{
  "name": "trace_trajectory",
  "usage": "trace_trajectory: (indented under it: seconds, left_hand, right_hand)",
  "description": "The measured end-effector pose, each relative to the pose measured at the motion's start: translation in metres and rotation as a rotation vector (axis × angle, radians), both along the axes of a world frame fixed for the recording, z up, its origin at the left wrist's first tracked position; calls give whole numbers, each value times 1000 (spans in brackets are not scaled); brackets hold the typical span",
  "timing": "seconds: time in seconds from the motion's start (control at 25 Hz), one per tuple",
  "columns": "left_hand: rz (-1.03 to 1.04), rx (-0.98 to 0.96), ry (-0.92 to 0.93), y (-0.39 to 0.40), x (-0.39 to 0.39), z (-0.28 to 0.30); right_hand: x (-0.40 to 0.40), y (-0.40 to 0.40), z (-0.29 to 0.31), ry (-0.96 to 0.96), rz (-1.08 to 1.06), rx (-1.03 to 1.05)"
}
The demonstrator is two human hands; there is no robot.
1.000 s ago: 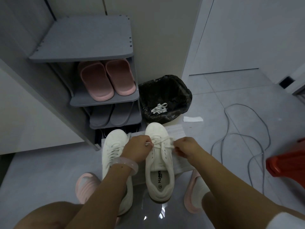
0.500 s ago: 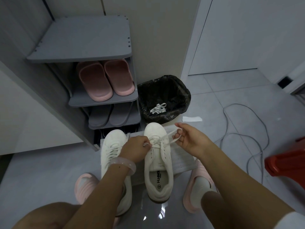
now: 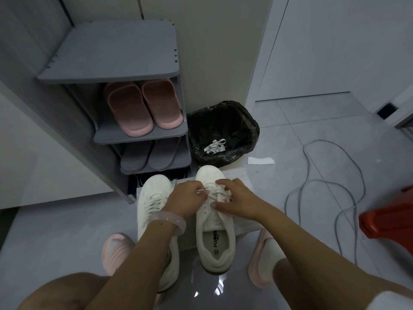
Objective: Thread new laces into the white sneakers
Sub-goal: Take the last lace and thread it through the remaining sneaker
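Two white sneakers stand side by side on a pale sheet on the floor, toes pointing away from me. The left sneaker [image 3: 152, 198] is laced. My left hand [image 3: 185, 201] pinches the tipped end of the white lace [image 3: 220, 193] over the right sneaker [image 3: 214, 229]. My right hand [image 3: 237, 199] rests on that shoe's lace area, fingers spread over the crossings and thumb against its side. The eyelets beneath both hands are hidden.
A grey shoe rack [image 3: 125, 63] with pink slippers [image 3: 143, 106] stands ahead left. A black-lined bin [image 3: 243, 128] holding old laces [image 3: 215, 146] sits beyond the shoes. A grey cable [image 3: 321, 182] loops on the floor right, beside a red stool [image 3: 388, 222]. A paper scrap [image 3: 260, 160] lies nearby.
My right hand, which had pulled the lace out to the right and upward, has come back down onto the right sneaker. My left hand has stayed put, pinching the lace end.
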State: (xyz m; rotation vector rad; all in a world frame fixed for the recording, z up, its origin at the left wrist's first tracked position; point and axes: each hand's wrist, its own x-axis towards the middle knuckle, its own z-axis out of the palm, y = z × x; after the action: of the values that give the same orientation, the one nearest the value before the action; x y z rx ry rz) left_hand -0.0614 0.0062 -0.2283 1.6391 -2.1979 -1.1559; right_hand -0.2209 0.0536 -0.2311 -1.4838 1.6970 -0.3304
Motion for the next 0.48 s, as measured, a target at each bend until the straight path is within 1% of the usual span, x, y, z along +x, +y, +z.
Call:
trace_trajectory:
  seconds: [0.08, 0.16, 0.24, 0.32, 0.48]
  left_hand:
    - [-1, -3, 19, 3, -3, 5]
    - [52, -3, 69, 3, -4, 18]
    - [214, 27, 184, -2, -2, 39]
    - [379, 37, 321, -10, 5, 59]
    - [435, 58, 473, -9, 10, 82]
  right_hand:
    - [2, -1, 0, 18, 1, 27]
    - [3, -2, -2, 63, 3, 42]
    - [3, -2, -2, 87, -6, 53]
    - [3, -2, -3, 63, -20, 64]
    - [4, -2, -3, 27, -43, 71]
